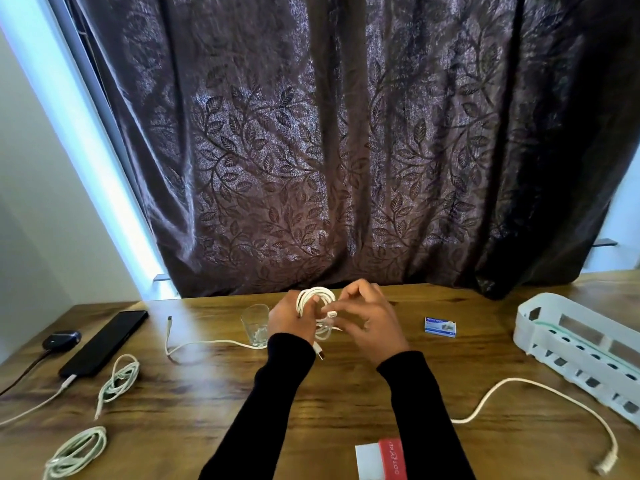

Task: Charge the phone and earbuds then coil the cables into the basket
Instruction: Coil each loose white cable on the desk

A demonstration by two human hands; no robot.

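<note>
Wooden desk (pixel 346 393), white cable (pixel 317 308) (looped coil), both hands holding

Left hand (pixel 290 318) covers part of the white cable coil (pixel 317 308); how many loops, can't tell. Right hand (pixel 372 322) hides the coil's right side, and its fingertips are blurred. Glass (pixel 256 325) partly behind the left hand. Loose cable (pixel 204 344) disappears behind the glass; can't tell if it joins the coil. Red and white box (pixel 379 459) cut by the bottom edge, print only partly readable. Basket (pixel 581 348) cut by the right edge; dark contents too unclear to name. Small blue box (pixel 440 327) label too small to read. Phone's charging cable (pixel 34 407) runs off the left edge. Earbuds case (pixel 62 339) dark, lid state unclear. Both sleeves cut at the bottom edge.
</note>
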